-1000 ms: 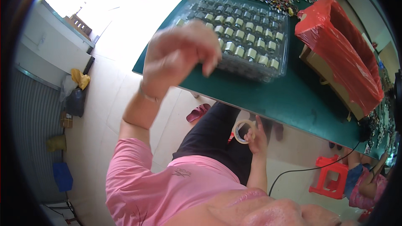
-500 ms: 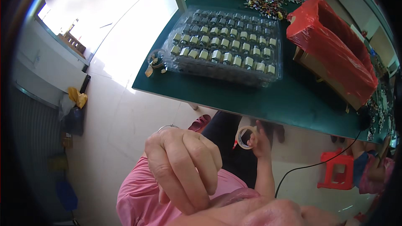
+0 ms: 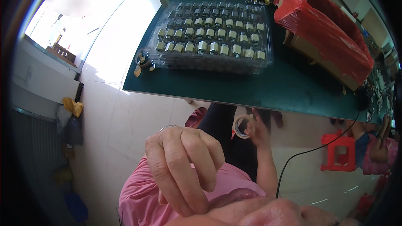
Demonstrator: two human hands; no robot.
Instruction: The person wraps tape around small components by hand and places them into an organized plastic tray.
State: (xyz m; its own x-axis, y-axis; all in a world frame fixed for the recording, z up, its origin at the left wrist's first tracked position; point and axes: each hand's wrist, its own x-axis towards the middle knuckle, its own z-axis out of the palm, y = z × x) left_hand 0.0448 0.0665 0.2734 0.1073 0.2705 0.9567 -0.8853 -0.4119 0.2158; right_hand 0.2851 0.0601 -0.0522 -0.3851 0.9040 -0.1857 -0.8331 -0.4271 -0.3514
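Below the green table's (image 3: 217, 90) edge, the right hand (image 3: 256, 130) gripped a tape roll (image 3: 241, 126), the left hand (image 3: 182, 167) curled empty, and the filled clear tray (image 3: 211, 60) sat untaped.

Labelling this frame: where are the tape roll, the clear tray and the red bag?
tape roll (image 3: 241, 126), head view, on its ring.
clear tray (image 3: 268, 60), head view, right rim.
red bag (image 3: 322, 29), head view, its side.
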